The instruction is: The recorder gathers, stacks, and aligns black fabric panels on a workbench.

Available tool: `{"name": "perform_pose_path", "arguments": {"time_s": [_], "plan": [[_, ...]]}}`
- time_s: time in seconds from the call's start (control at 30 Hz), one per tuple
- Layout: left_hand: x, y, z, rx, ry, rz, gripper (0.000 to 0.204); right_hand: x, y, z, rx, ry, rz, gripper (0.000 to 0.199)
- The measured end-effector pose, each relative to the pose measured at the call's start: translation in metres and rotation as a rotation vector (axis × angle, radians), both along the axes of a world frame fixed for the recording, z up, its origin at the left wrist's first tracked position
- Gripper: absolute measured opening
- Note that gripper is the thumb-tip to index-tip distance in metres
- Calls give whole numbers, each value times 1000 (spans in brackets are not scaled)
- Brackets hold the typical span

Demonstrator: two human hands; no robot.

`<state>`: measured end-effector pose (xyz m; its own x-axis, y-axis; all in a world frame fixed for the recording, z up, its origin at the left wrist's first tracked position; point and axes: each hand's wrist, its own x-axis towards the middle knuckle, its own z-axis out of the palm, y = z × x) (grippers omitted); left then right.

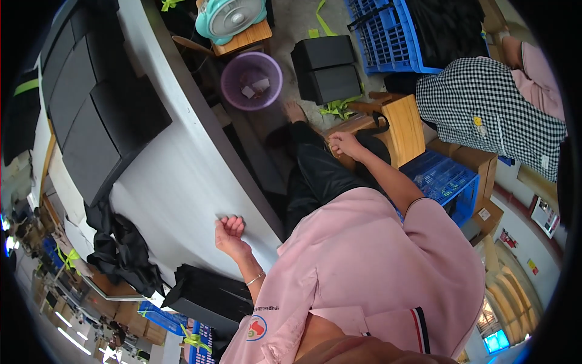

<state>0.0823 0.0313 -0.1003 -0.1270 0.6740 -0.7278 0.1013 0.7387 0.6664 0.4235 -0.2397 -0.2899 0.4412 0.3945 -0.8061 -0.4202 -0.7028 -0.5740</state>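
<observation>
My left hand rests at the near edge of the white table, its fingers curled in and nothing visible in them. My right hand is over my lap, fingers closed together beside a wooden stool; whatever it may hold is hidden. On the table's far left lie overlapping black panels in stacks. Crumpled black fabric hangs near the table's left side. Close to my left forearm sits a black box-shaped stack.
A purple bin with scraps stands on the floor by the table, below a teal fan. Black boxes, a blue crate and another blue crate stand around. A person in a checkered apron is at the right.
</observation>
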Motion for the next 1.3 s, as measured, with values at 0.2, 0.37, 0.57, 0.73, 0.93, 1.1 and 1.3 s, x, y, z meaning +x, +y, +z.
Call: {"name": "perform_pose_path", "arguments": {"time_s": [0.2,0.37,0.57,0.73,0.93,1.1,1.3], "plan": [[108,-16,21,265,-169,-316,28,50,32,-35,-8,154,-388,27],[214,-23,-43,102,-331,-611,23,88,56,-103,-100,189,-852,34],[288,-31,-178,129,-164,-1065,26,50,72,-301,-189,452,-1508,34],[401,-93,-251,466,-485,-1473,40,118,-139,-419,-106,282,-1623,34],[432,-84,-389,578,-355,-1758,52,100,26,-419,-243,251,-1359,32],[466,-96,-446,694,-373,-1858,59,112,33,-450,-298,57,-1166,30],[455,-99,-495,658,-281,-1917,77,82,49,-481,-343,-85,-958,28]]}}
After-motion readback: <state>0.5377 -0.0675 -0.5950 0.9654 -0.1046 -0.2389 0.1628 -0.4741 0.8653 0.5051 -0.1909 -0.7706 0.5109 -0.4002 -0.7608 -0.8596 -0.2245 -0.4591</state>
